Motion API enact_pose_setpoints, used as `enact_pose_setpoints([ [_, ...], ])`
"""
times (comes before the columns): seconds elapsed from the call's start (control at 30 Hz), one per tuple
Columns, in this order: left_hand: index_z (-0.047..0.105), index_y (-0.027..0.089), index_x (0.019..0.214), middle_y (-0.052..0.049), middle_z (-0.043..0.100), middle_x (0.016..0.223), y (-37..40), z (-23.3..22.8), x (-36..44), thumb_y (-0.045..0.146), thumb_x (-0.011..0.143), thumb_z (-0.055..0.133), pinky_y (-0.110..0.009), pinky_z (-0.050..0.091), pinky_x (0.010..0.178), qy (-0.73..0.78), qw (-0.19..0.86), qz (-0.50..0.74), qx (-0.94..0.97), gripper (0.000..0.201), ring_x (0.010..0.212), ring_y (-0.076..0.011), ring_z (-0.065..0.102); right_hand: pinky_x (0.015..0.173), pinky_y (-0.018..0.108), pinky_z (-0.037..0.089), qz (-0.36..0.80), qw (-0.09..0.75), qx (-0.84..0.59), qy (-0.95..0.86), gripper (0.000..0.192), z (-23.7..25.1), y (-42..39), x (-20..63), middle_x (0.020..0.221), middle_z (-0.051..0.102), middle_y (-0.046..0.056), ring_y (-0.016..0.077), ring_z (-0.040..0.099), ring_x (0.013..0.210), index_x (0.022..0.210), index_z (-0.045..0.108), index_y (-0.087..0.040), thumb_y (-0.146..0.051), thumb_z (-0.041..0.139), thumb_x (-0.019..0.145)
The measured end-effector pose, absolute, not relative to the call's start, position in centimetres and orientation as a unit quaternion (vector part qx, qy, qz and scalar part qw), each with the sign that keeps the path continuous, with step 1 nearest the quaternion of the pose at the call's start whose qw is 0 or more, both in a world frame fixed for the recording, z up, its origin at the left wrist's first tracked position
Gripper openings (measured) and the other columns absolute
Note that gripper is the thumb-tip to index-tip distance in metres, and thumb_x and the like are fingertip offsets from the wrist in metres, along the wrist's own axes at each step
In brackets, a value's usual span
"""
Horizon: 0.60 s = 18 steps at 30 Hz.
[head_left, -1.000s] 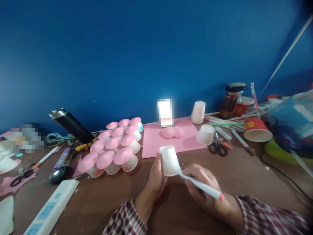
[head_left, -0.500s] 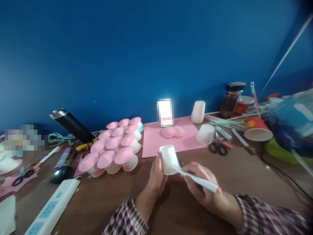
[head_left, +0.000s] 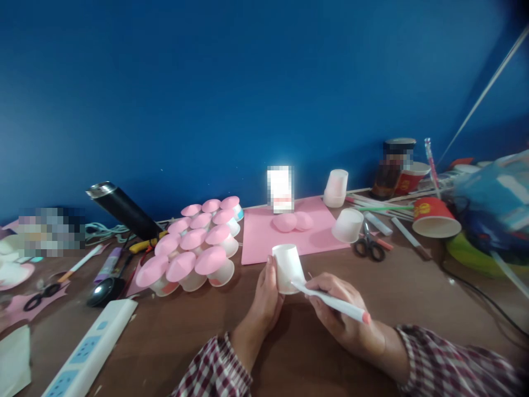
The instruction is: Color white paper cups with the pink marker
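My left hand (head_left: 266, 295) is wrapped round a white paper cup (head_left: 287, 268), which is upside down and slightly tilted above the table. In my right hand (head_left: 341, 306) is a white marker pen (head_left: 339, 304) with a red end, and its tip meets the cup's side near the rim. Whatever mark the tip makes is too small to see. Beyond the cup lies a pink paper sheet (head_left: 260, 242) with two pink paper cones (head_left: 285, 222) on it. To the left stand several upturned cups topped with pink cones (head_left: 210, 260).
Right of the sheet are another white cup (head_left: 347, 226), black scissors (head_left: 369, 248), loose markers (head_left: 407, 234) and a red cup (head_left: 433, 216). Stacked cups (head_left: 336, 188) stand by the blue wall. A power strip (head_left: 93, 347), a glue gun (head_left: 105, 291) and a black flask (head_left: 126, 212) occupy the left.
The pen's red end has dipped slightly while its tip stays against the cup. Both hands keep their hold; the whole view has shifted a little.
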<state>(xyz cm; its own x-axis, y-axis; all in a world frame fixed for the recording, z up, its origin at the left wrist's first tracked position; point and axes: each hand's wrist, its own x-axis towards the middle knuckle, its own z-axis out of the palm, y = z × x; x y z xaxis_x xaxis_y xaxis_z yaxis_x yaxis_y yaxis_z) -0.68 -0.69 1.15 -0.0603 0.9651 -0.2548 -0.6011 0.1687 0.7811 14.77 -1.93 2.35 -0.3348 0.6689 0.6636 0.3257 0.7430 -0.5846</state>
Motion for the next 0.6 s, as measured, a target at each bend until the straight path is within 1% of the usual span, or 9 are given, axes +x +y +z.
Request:
enact_pose_setpoints([
  [0.17, 0.065, 0.011, 0.087, -0.003, 0.061, 0.063, -0.69, 1.28, -0.65, 0.058, 0.078, 0.063, -0.026, 0.044, 0.053, 0.421, 0.642, 0.599, 0.229, 0.048, 0.056, -0.0135, 0.055, 0.059, 0.026, 0.053, 0.179, 0.477, -0.317, -0.8, 0.008, 2.35, -1.93, 14.71, 0.073, 0.066, 0.002, 0.0158, 0.063, 0.061, 0.092, 0.059, -0.021, -0.017, 0.053, 0.088],
  [0.27, 0.066, 0.012, 0.088, -0.003, 0.062, 0.064, -0.7, 1.22, -0.68, 0.057, 0.078, 0.063, -0.026, 0.045, 0.054, 0.424, 0.635, 0.6, 0.239, 0.047, 0.058, -0.0146, 0.057, 0.059, 0.026, 0.053, 0.176, 0.478, -0.313, -0.802, 0.008, 2.38, -1.94, 14.69, 0.072, 0.066, 0.002, 0.0156, 0.063, 0.061, 0.092, 0.059, -0.021, -0.016, 0.054, 0.087],
  [0.5, 0.067, 0.013, 0.09, -0.006, 0.066, 0.071, -0.88, 1.28, -0.69, 0.055, 0.081, 0.06, -0.032, 0.051, 0.064, 0.427, 0.634, 0.591, 0.258, 0.044, 0.065, -0.019, 0.061, 0.061, 0.027, 0.054, 0.175, 0.476, -0.322, -0.799, 0.009, 2.79, -1.95, 14.67, 0.073, 0.065, 0.003, 0.0159, 0.063, 0.062, 0.091, 0.059, -0.02, -0.014, 0.053, 0.087],
  [0.6, 0.067, 0.015, 0.084, -0.008, 0.066, 0.073, -1.02, 1.58, -0.67, 0.052, 0.079, 0.064, -0.035, 0.052, 0.071, 0.418, 0.633, 0.597, 0.26, 0.038, 0.073, -0.022, 0.063, 0.061, 0.027, 0.054, 0.168, 0.481, -0.324, -0.797, 0.009, 2.95, -1.93, 14.67, 0.073, 0.065, 0.003, 0.0163, 0.064, 0.062, 0.091, 0.059, -0.02, -0.015, 0.053, 0.088],
])
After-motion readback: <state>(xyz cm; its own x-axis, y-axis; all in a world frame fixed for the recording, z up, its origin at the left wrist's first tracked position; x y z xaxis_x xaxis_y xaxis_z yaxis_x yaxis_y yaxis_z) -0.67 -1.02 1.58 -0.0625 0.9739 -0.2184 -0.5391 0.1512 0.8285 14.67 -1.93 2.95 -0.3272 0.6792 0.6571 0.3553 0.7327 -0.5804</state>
